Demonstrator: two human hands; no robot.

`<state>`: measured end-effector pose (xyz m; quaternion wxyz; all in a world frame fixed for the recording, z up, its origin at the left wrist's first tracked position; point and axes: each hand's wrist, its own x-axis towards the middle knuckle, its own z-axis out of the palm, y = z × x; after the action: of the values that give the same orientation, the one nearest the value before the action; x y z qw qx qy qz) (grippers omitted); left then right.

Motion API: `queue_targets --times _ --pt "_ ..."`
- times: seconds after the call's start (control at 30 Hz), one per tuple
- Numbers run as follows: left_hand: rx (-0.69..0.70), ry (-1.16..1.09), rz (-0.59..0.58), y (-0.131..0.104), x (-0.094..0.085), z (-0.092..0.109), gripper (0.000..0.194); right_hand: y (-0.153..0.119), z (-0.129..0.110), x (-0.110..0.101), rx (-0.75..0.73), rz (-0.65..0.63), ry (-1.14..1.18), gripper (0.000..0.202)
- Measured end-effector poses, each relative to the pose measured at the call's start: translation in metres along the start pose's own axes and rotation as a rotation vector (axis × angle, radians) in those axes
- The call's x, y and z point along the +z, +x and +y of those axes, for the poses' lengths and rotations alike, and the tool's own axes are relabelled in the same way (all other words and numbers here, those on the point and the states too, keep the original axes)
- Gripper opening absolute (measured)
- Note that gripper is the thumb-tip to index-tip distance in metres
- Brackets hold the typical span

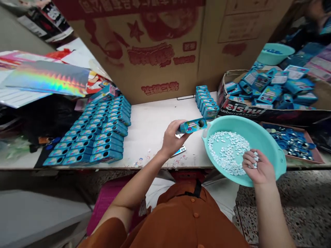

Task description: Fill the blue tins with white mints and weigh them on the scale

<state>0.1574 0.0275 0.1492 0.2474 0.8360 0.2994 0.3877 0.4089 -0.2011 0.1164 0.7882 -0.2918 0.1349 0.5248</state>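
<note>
In the head view my left hand (173,137) is closed around a small blue candy box (192,126) with a round dark hole in its top, held above the white table. My right hand (260,169) is cupped over the right side of a turquoise basin (280,156), its fingers curled around several white candies (255,160). Many more small white candies (230,167) lie spread over the basin's floor. The basin's left handle is close to the box. Inside the box nothing can be made out through the hole.
Rows of blue boxes (103,137) stand at the left, a shorter row (205,101) at centre right. A carton of blue boxes (274,89) and a tray of shiny blue caps (297,144) lie right. A large cardboard box (165,51) stands behind; a phone (181,150) lies beneath my left hand.
</note>
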Motion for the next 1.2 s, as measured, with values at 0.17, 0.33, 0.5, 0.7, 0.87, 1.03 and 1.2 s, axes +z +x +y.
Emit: queue_targets --times 0.17,0.33,0.5,0.7,0.87,1.03,1.2 --pt "0.196 0.005 -0.199 0.025 0.025 0.027 0.027 -0.002 -0.006 -0.008 -0.016 -0.014 0.06 0.01" --pt "0.217 -0.049 -0.175 0.025 0.046 0.023 0.029 -0.003 -0.003 -0.01 -0.034 -0.002 0.138 0.011" --pt "0.19 -0.065 -0.122 0.018 0.045 0.029 0.031 -0.003 -0.004 -0.008 -0.026 0.012 0.18 0.013" --pt "0.099 -0.117 -0.118 0.012 0.05 0.022 0.033 -0.003 -0.003 -0.005 -0.005 0.027 0.209 0.017" --pt "-0.196 -0.466 -0.156 0.007 0.057 0.022 0.04 -0.005 0.0 -0.002 -0.008 0.026 0.211 0.019" --pt "-0.568 -0.806 0.028 -0.013 0.05 0.002 0.053 -0.009 -0.004 -0.003 -0.035 0.007 0.17 0.014" --pt "-0.669 -0.657 0.192 -0.042 0.014 -0.037 0.053 -0.008 -0.009 -0.008 -0.035 0.021 0.128 0.013"
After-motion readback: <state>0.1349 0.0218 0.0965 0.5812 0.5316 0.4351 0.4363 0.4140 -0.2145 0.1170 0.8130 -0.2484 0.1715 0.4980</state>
